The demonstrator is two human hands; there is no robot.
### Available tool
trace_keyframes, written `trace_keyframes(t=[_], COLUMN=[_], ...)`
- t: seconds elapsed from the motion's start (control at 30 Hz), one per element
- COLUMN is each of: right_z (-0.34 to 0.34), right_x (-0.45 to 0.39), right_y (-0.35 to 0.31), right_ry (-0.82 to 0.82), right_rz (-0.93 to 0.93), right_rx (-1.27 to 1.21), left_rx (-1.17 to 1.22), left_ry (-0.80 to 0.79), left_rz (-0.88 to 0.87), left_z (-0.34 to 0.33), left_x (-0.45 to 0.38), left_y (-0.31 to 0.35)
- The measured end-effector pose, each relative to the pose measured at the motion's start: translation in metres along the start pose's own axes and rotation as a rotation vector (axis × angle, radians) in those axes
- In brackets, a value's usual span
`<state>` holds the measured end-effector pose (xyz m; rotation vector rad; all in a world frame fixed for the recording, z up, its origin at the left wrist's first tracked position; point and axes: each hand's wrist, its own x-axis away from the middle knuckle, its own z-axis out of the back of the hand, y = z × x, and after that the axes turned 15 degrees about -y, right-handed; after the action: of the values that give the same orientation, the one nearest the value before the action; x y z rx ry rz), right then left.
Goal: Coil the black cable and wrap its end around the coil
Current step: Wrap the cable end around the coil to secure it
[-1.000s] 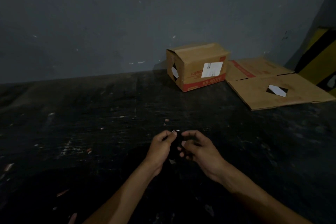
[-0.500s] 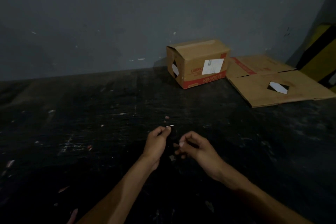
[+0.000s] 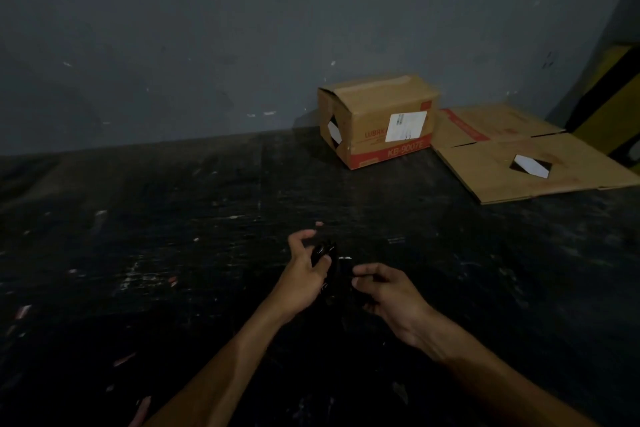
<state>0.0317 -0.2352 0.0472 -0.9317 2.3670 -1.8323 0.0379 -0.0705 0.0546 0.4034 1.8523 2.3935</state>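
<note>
We see a dark, scratched, faintly shiny counter [image 3: 207, 253], a matt brown cardboard box [image 3: 377, 121], flattened cardboard [image 3: 536, 163], and a slightly glossy black cable [image 3: 320, 251].

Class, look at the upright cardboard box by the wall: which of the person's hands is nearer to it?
Left, narrowly. The left hand lies in front of the upright cardboard box, off to its left. The right hand sits further back toward the person, roughly below it.
</note>
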Motion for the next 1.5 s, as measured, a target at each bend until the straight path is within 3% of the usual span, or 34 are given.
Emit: trace_keyframes(t=[0.57,0.73,0.83,1.0,1.23,1.5], right_z=[-0.011,-0.016,-0.019,-0.017,-0.018,-0.011], right_x=[-0.009,-0.012,-0.012,-0.01,-0.005,-0.004], right_y=[0.018,0.013,0.012,0.015,0.014,0.014], right_ry=[0.147,0.192,0.147,0.079,0.033,0.107], right_rz=[-0.308,-0.216,-0.16,-0.099,-0.091,0.126], right_rx=[-0.074,-0.179,-0.191,-0.121,0.018,0.033], left_rx=[-0.06,-0.12,-0.151,0.057,0.193,0.071], left_ry=[0.159,0.141,0.225,0.153,0.175,0.191], left_rz=[-0.048,-0.065,-0.119,-0.044,0.004,-0.047], left_z=[-0.022,-0.03,-0.031,-0.029,-0.026,-0.021], left_x=[0.003,0.007,0.008,0.007,0.005,0.007], left_y=[-0.006,-0.012,-0.018,-0.02,-0.014,-0.026])
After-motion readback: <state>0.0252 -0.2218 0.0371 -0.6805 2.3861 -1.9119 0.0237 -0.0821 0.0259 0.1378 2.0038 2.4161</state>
